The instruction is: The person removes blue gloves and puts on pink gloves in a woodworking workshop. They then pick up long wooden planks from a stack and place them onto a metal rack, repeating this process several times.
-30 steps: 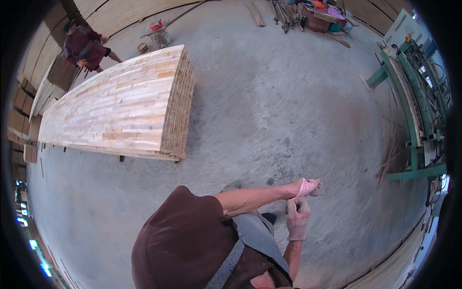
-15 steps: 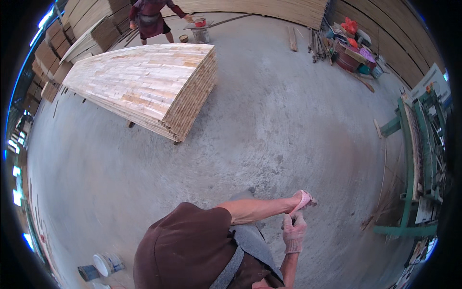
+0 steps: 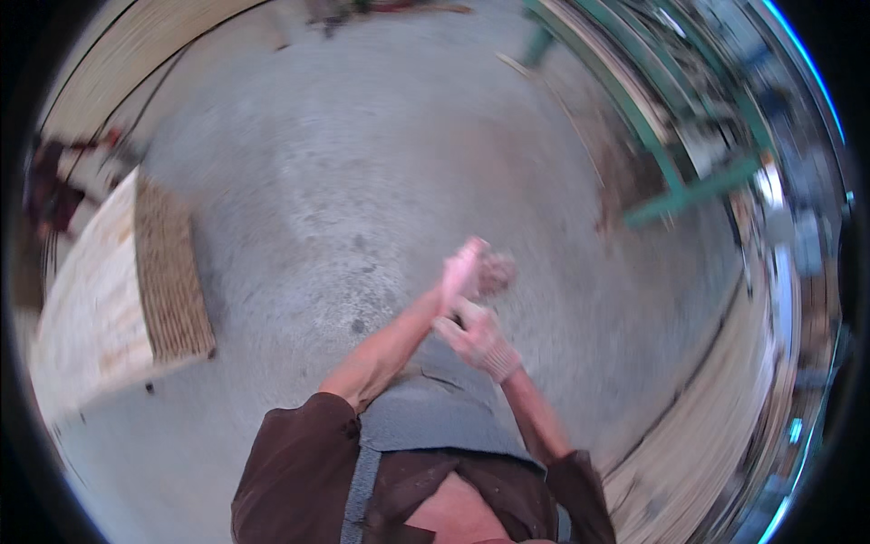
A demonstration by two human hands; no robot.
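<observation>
My left hand (image 3: 494, 274) is held out in front of my body in a pinkish work glove (image 3: 460, 272). Its fingers are smeared by motion, so their pose is unclear. Just below it, my right hand (image 3: 478, 339), also in a pale pink knit glove, is closed at the left wrist. Its thumb and fingers pinch the cuff of the left glove. Both forearms are bare up to dark brown sleeves. A grey apron (image 3: 435, 419) covers my front beneath the hands.
A stack of wooden boards (image 3: 91, 290) stands at the left, with a person (image 3: 56, 186) beyond it. At the upper right is a green machine frame (image 3: 652, 150). Long boards (image 3: 698, 444) lie along the lower right. Grey concrete floor (image 3: 299, 199) stretches between them.
The view has swung right, so the board stack now sits at the far left and the green machine is closer. Both hands have come before my body, the right still at the left glove's cuff.
</observation>
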